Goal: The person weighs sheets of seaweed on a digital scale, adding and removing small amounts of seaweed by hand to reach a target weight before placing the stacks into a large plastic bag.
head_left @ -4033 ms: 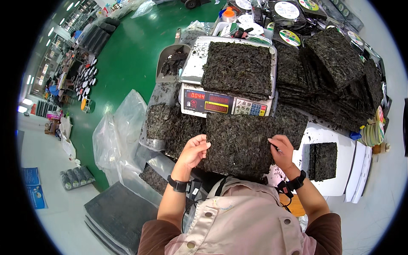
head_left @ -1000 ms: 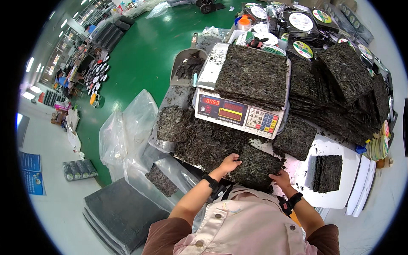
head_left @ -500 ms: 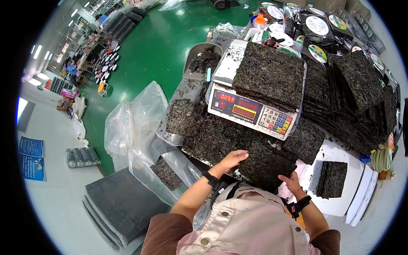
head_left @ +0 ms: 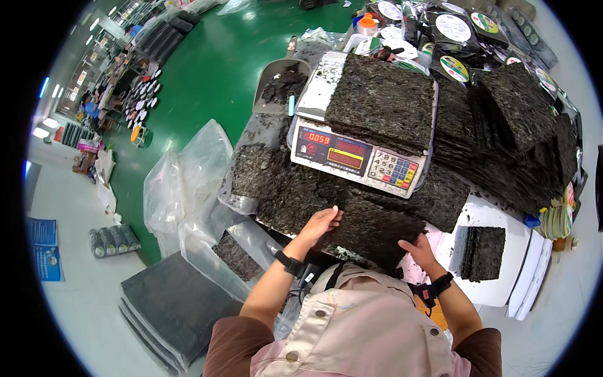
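Note:
A dark sheet of dried seaweed [head_left: 377, 229] is held low in front of me, tilted, between my two hands. My left hand [head_left: 321, 225] closes on its left edge with the fingertips toward the scale. At the lower right corner my right hand [head_left: 419, 251] pinches it, the thumb lying on top. Just beyond is a white digital scale [head_left: 358, 164] with lit red figures, carrying a stack of seaweed sheets [head_left: 380, 100]. More loose seaweed [head_left: 289, 195] lies under and in front of the scale. Whether I hold one sheet or a thin few, I cannot tell.
Tall seaweed piles [head_left: 524, 125] and labelled black packs [head_left: 452, 38] crowd the right. A small seaweed stack [head_left: 482, 254] rests on the white table [head_left: 458, 290]. To the left are a dustpan [head_left: 262, 81], clear plastic bags [head_left: 188, 182] and a large dark wrapped bundle [head_left: 169, 295].
The view has shifted slightly, so the surroundings sit farther left and higher. My hands still hold the seaweed sheet in nearly the same place. The scale's stack looks unchanged.

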A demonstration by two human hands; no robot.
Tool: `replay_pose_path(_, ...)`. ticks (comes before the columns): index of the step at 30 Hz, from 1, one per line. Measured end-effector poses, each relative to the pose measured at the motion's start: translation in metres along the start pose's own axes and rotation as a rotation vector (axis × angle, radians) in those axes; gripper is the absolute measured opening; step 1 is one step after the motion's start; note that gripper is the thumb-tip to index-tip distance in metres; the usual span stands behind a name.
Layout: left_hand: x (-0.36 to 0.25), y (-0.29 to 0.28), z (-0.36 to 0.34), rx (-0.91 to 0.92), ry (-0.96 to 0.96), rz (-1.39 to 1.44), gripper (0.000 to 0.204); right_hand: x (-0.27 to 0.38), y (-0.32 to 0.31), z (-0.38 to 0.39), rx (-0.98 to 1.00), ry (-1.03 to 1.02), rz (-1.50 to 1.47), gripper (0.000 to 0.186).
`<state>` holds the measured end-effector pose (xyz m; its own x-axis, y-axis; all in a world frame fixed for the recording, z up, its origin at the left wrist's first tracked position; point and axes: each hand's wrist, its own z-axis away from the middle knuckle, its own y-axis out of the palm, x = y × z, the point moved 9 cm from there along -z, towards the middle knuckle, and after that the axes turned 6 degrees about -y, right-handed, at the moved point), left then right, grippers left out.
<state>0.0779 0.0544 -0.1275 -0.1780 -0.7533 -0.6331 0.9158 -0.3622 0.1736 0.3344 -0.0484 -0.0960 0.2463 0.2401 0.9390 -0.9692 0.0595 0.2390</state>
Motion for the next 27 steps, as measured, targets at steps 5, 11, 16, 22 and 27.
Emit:
replay_pose_path(5, 0.03, -0.07, -0.018, -0.4, 0.27, 0.024, 0.019, -0.028, -0.03, 0.016, 0.041, 0.061, 0.124, 0.046)
replay_pose_path(11, 0.048, -0.177, 0.011, -1.08, 0.171, -0.199, 0.043, -0.015, -0.046, -0.003, -0.204, -0.067, 0.37, 0.058)
replay_pose_path(16, 0.057, -0.195, 0.022, -1.187, -0.019, -0.224, 0.06, 0.02, -0.027, -0.04, -0.172, -0.274, 0.734, 0.016)
replay_pose_path(22, 0.085, -0.192, 0.005, -0.942, -0.092, 0.145, 0.072, 0.05, -0.011, -0.011, -0.254, -0.25, 0.159, 0.027)
replay_pose_path(27, 0.076, -0.159, 0.01, -0.673, -0.063, 0.55, 0.059, -0.011, -0.031, 0.027, -0.233, 0.044, -0.172, 0.031)
